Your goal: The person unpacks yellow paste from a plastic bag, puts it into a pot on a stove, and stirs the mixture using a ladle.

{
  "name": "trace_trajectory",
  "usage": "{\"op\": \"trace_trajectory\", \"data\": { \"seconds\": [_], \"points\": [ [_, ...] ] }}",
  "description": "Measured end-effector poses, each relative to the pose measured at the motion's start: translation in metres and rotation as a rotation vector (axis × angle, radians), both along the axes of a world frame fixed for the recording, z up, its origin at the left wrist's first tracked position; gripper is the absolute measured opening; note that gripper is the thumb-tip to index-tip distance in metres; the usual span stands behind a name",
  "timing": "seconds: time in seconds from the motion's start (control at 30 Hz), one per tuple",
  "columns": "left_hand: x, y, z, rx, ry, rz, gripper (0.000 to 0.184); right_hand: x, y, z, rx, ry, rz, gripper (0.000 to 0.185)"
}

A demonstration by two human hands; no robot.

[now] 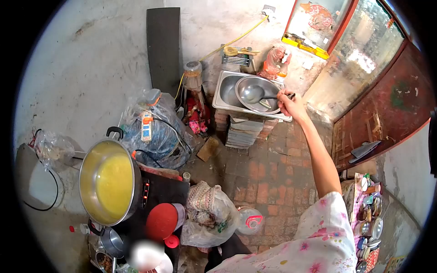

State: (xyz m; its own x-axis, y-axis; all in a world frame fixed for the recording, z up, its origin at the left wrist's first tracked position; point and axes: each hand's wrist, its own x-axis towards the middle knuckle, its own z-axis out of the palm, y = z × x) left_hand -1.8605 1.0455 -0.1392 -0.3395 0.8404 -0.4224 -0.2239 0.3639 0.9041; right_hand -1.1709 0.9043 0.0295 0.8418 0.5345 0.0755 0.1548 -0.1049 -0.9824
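Observation:
My right hand is closed around the dark handle of a ladle, arm stretched forward. The ladle's round metal head rests in or hangs just above a wide metal bowl; I cannot tell whether they touch. That bowl sits in the right part of a steel sink, which stands on stacked tiles and bricks. Something small and pale lies by the ladle head, too small to name. My left hand is not in view.
A large two-handled pot of yellow liquid stands on a black cooker at left. Near it are a red-lidded container and a plastic bag. A plastic jug stands on the brick floor. Crowded shelves are at right.

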Motion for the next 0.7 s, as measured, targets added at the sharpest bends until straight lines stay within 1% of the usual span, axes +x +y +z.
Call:
{"op": "trace_trajectory", "data": {
  "seconds": [0.03,0.1,0.13,0.17,0.2,0.23,0.27,0.3,0.33,0.37,0.4,0.43,0.5,0.6,0.63,0.7],
  "points": [
    [-0.005,-0.002,-0.006,0.001,0.003,0.008,0.05,0.014,0.003,-0.012,0.001,0.003,0.008,0.006],
    [-0.014,-0.009,-0.011,0.067,-0.012,-0.05,0.052,0.041,0.013,-0.039,-0.19,-0.27,0.028,0.006],
    [-0.015,-0.012,-0.004,0.032,-0.053,-0.034,0.051,0.071,0.015,-0.066,-0.313,-0.435,0.068,0.006],
    [-0.066,-0.013,-0.049,0.089,0.359,-0.422,0.055,0.075,0.016,-0.071,-0.482,-0.739,0.103,0.013],
    [-0.044,-0.008,-0.035,0.033,0.197,-0.139,0.04,0.083,0.016,-0.085,-0.488,-0.887,0.147,0.009],
    [-0.022,-0.005,-0.017,-0.011,0.034,0.159,0.027,0.094,0.017,-0.102,-0.478,-1.038,0.201,0.009],
    [-0.02,-0.008,-0.008,-0.01,-0.013,0.259,0.025,0.105,0.016,-0.113,-0.856,-0.838,0.185,0.022],
    [-0.026,-0.015,-0.005,-0.008,-0.027,0.257,0.022,0.09,0.022,-0.101,-0.982,-0.796,0.207,0.02],
    [-0.024,-0.018,0.0,0.0,-0.054,0.261,0.02,0.086,0.022,-0.108,-0.823,-0.911,0.184,0.02],
    [-0.021,-0.021,0.003,0.011,-0.08,0.26,0.017,0.073,0.026,-0.107,-0.667,-0.946,0.111,0.017],
    [-0.018,-0.026,0.008,0.022,-0.097,0.265,0.015,0.075,0.027,-0.114,-0.524,-1.022,0.104,0.019],
    [-0.012,-0.025,0.009,0.038,-0.109,0.269,0.013,0.065,0.03,-0.111,-0.44,-0.899,0.055,0.016],
    [0.008,-0.027,0.02,0.088,-0.023,0.336,0.013,0.035,0.045,-0.097,-0.199,-0.456,-0.024,0.012],
    [0.007,-0.024,0.017,0.087,-0.044,0.319,0.011,-0.022,0.063,-0.05,0.179,-0.208,0.132,0.008],
    [0.01,-0.025,0.018,0.085,-0.049,0.335,0.011,-0.045,0.07,-0.034,0.179,-0.213,0.148,0.008],
    [0.011,-0.025,0.02,0.088,-0.057,0.345,0.011,-0.099,0.087,-0.007,0.29,-0.185,0.248,0.008]
  ]
}}
